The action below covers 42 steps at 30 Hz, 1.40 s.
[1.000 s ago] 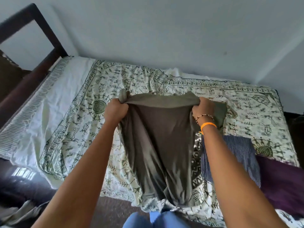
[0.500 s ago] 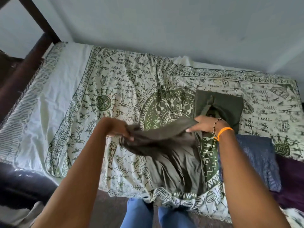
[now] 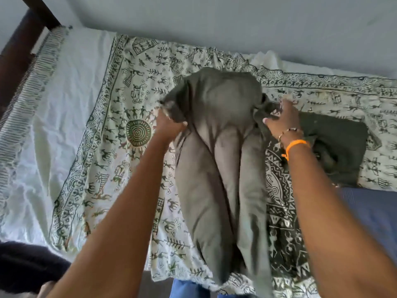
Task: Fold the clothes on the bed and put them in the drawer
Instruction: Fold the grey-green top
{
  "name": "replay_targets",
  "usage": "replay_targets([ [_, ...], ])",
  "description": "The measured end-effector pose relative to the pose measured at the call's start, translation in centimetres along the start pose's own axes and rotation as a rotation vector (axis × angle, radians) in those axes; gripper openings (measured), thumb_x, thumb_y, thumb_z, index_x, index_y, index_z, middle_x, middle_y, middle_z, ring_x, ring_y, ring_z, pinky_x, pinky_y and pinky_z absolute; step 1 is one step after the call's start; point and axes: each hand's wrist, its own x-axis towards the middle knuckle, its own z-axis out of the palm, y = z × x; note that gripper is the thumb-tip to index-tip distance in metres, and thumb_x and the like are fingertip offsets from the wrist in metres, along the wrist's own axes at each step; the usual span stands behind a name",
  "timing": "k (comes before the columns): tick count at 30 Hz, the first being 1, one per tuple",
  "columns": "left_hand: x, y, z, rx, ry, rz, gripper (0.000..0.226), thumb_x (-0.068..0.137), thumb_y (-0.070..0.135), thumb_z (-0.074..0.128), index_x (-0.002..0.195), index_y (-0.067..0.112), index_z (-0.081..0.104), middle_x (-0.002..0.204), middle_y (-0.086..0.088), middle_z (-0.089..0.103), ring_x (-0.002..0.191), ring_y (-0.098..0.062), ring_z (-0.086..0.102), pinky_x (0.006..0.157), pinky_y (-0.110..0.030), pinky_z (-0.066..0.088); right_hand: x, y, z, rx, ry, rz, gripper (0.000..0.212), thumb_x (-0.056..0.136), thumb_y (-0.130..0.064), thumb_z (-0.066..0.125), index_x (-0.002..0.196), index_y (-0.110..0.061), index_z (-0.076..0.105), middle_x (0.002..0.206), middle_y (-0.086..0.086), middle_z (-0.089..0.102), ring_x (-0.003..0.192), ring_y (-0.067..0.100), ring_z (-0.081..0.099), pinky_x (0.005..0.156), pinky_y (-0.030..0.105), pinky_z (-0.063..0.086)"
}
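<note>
An olive-grey garment (image 3: 217, 151) billows over the middle of the bed (image 3: 133, 67), its lower end hanging past the near edge. My left hand (image 3: 166, 123) grips its upper left corner. My right hand (image 3: 281, 119) is at the upper right corner with fingers spread against the bunched cloth; the picture is blurred there, so its hold is unclear. A folded dark green garment (image 3: 335, 140) lies just right of my right hand. A folded blue striped garment (image 3: 373, 214) lies nearer, at the right edge.
The bed carries a white sheet printed with green figures; plain white bedding (image 3: 64, 100) covers its left part. A dark wooden bed frame (image 3: 19, 48) stands at the far left. A pale wall (image 3: 214, 20) runs behind the bed. My blue trouser legs (image 3: 189, 289) show below.
The garment was held low and bunched near the bed's edge; now both hands have flung its top end up and away, so it balloons over the bed's middle.
</note>
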Motion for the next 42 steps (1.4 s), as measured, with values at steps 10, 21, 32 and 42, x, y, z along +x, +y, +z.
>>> replay_targets([
  [10, -7.6, -23.9, 8.4, 0.091, -0.104, -0.567, 0.046, 0.083, 0.009, 0.065, 0.123, -0.005, 0.049, 0.118, -0.025, 0.058, 0.110, -0.038, 0.056, 0.091, -0.048, 0.049, -14.9, 14.4, 16.3, -0.165, -0.263, 0.445, 0.057, 0.083, -0.015, 0.064, 0.131, 0.002, 0.039, 0.136, 0.022, 0.042, 0.127, 0.033, 0.038, 0.102, 0.034, 0.028],
  [21, -12.9, -27.9, 9.9, -0.193, -0.369, -0.626, 0.007, 0.081, 0.001, 0.066, 0.078, 0.007, 0.063, 0.056, 0.001, 0.066, 0.046, -0.008, 0.060, 0.045, -0.018, 0.047, -21.1, 19.5, 19.1, -0.103, -0.125, 0.638, 0.040, 0.075, 0.001, 0.056, 0.114, -0.003, 0.049, 0.112, 0.025, 0.061, 0.105, 0.041, 0.058, 0.086, 0.042, 0.046],
  [32, -18.6, -27.4, 5.7, 0.023, 0.144, -0.142, 0.020, 0.083, 0.019, 0.070, 0.068, 0.013, 0.058, 0.059, 0.001, 0.059, 0.054, -0.013, 0.054, 0.046, -0.016, 0.043, -21.0, 22.7, 11.4, 0.278, -0.136, 0.655, 0.027, 0.083, 0.002, 0.059, 0.110, 0.010, 0.059, 0.112, 0.027, 0.062, 0.095, 0.034, 0.058, 0.064, 0.022, 0.043],
  [42, -20.7, -32.3, 3.4, 0.655, 0.203, -0.537, 0.034, 0.078, 0.022, 0.064, 0.108, 0.007, 0.059, 0.104, -0.019, 0.064, 0.101, -0.037, 0.059, 0.081, -0.039, 0.043, -26.0, 26.9, 11.3, -0.440, -0.418, 0.584, 0.055, 0.085, -0.008, 0.058, 0.132, -0.004, 0.032, 0.134, 0.021, 0.045, 0.122, 0.039, 0.047, 0.097, 0.047, 0.041],
])
